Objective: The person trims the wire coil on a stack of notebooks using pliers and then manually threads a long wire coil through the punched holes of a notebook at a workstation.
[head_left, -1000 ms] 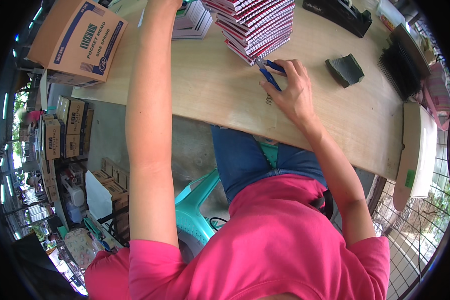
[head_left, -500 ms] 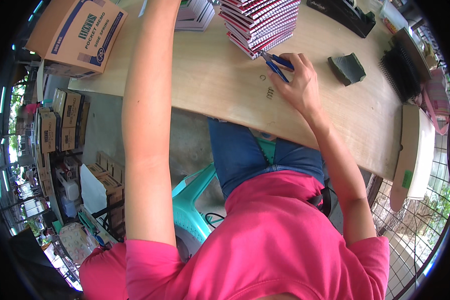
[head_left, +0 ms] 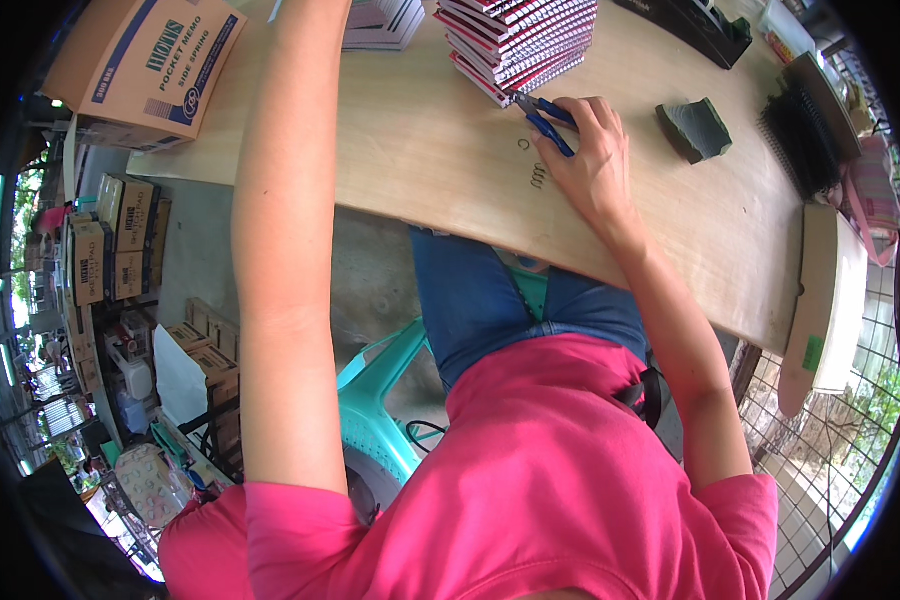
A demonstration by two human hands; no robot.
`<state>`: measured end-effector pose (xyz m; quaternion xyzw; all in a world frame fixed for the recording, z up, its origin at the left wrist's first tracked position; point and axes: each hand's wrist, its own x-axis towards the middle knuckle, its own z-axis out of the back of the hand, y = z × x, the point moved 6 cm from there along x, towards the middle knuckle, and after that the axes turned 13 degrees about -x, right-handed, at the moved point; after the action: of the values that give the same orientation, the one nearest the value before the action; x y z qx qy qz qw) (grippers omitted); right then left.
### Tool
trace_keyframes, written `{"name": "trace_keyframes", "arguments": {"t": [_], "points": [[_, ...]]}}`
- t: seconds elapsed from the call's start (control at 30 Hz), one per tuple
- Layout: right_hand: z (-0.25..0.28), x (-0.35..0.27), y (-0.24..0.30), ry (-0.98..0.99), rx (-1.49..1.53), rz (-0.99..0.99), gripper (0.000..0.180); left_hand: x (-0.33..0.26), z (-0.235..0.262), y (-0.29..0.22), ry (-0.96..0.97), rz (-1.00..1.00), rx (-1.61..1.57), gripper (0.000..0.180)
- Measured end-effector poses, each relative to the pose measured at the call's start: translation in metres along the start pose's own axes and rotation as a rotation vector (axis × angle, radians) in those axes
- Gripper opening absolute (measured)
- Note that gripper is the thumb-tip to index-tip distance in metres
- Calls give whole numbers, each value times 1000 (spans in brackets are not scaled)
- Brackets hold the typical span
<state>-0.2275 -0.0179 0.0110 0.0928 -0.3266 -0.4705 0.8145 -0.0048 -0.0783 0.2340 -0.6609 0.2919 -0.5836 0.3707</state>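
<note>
My right hand grips a pair of blue-handled wire cutters. Their jaws point at the near lower corner of a tall stack of spiral notebooks with red and white covers; whether they touch it I cannot tell. Just left of the hand, a short curl of cut wire coil and a small wire ring lie on the table. My left arm stretches forward past the top edge, so the left hand is out of sight.
A brown carton stands at the far left, near a stack of white sheets or pads. On the right are a dark curved block, a black tape dispenser and a black bristled brush. A teal stool is under me.
The whole view has shifted slightly. My right hand keeps the wire cutters by the foot of the notebook stack, with little visible movement. The left arm remains stretched forward.
</note>
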Motion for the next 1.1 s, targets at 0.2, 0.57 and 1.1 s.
{"name": "trace_keyframes", "arguments": {"t": [0.2,0.57,1.1], "points": [[7,5,2,-37,15,37,26,3,-2,2,8,-21,11,47],[14,20,-9,125,36,-25,30,4,-1,2,-16,3,18,46],[3,39,-19,592,118,-188,36,1,1,5,-1,-21,16,45]]}}
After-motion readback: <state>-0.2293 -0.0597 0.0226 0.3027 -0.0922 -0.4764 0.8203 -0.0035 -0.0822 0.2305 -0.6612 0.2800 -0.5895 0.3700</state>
